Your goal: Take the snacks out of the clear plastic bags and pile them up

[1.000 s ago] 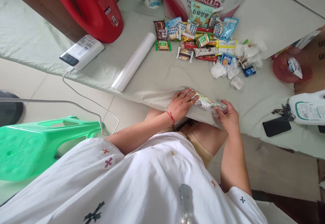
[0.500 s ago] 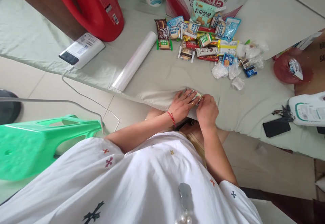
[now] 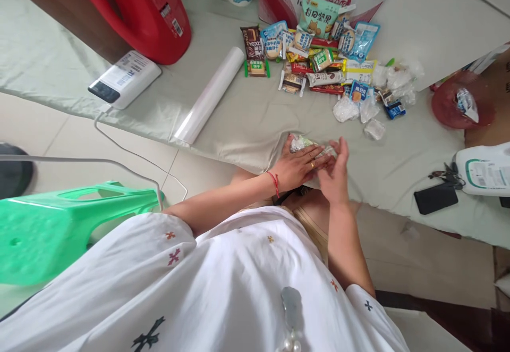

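Note:
Near the table's front edge lies a small white-and-green packet [image 3: 300, 143] with crinkled clear film around it. My left hand [image 3: 298, 165], with a red string bracelet and a ring, rests over this packet, its fingers closed across the top and pressing on it. My right hand [image 3: 335, 174] touches the right end of the film, partly behind the left fingertips. Its fingers are apart, one of them raised, and slightly blurred. Most of the packet is hidden under the left hand.
Beyond my hands lie wrapped snacks [image 3: 322, 78] and several film-wrapped lumps [image 3: 346, 108]. A film roll [image 3: 211, 94], power bank [image 3: 125, 78] and red jug [image 3: 175, 27] are left. To the right are a black phone [image 3: 436, 199], white bottle [image 3: 484, 168] and pink bowl [image 3: 442, 110].
My left hand has shifted slightly right, its fingers now closer together over the packet. The right hand has moved slightly right and its fingers have opened. More clear film shows around the packet.

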### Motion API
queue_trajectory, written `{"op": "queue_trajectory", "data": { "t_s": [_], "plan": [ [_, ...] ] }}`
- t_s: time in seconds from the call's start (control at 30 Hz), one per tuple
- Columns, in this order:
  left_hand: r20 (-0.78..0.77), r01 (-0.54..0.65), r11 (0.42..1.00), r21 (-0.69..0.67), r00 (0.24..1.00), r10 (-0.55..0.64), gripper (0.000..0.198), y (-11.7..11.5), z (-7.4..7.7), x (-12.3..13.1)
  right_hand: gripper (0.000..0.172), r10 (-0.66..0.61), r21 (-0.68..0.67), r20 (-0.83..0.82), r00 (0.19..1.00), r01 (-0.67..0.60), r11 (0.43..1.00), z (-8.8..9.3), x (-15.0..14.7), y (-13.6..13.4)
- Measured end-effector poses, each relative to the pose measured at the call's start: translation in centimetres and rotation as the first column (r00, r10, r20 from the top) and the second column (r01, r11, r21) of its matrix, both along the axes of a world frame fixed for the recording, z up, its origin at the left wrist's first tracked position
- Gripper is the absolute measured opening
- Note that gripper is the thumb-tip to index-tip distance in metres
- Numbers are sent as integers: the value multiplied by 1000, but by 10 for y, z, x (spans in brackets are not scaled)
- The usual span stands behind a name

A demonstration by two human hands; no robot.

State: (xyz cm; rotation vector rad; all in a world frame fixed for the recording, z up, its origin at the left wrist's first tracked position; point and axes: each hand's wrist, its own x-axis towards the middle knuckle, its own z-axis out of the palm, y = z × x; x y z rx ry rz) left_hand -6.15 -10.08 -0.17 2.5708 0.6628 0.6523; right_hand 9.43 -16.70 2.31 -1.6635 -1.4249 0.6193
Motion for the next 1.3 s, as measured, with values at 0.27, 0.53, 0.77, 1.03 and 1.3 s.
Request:
{"op": "queue_trajectory", "data": {
  "t_s": [0.27,0.53,0.77,1.03,1.3],
  "plan": [
    [-98,-32,998,45,995,36,55,9,-6,7,46,-231,170,107,967,211,963,6,57,-34],
    [-26,-50,995,-86,998,48,51,18,-6,13,51,230,-115,477,848,-199,973,-3,49,16],
    [131,-92,980,-175,985,115,45,26,25,11,51,260,-46,178,949,-256,966,46,45,35],
    [593,348,481,-805,515,619,58,20,55,26,92,73,22,-191,979,-70,997,27,12,27],
    [460,284,394,-874,742,488,62,55,53,-4,49,-84,-216,-715,694,-104,971,23,-19,-5]
  ]
}}
